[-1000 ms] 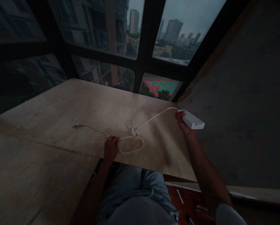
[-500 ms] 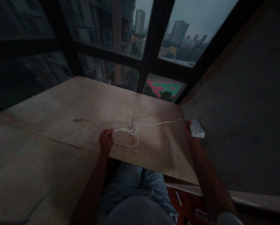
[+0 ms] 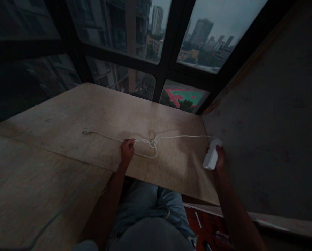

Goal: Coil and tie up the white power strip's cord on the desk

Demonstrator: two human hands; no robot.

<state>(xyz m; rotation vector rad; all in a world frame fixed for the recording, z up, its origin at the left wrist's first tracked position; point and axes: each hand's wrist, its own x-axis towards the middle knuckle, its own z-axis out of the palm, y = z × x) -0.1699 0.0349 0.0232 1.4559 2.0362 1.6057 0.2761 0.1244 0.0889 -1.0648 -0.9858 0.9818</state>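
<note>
My left hand (image 3: 127,150) is closed on a looped white power cord (image 3: 145,157), pinching it at the left end of its loops. Beyond that hand the cord runs left to a plug (image 3: 86,131) lying on the wooden board. To the right, the cord bunches in a loose knot and stretches over to a white power strip (image 3: 212,155). My right hand (image 3: 220,158) grips this strip near the wall, thumb on the near side and fingertips showing at its left edge. The strip is tilted, with a narrow end toward me.
The pale wooden board (image 3: 67,111) reaches to dark-framed windows (image 3: 161,76). A wall (image 3: 265,139) rises close on the right. A grey cable (image 3: 53,216) crosses the board at lower left. My legs (image 3: 156,198) are under the front edge, beside a reddish floor (image 3: 205,223).
My right hand has turned the power strip from lying flatter to tilted and brought it slightly nearer. My left hand has moved right and a little away, carrying the cord loops.
</note>
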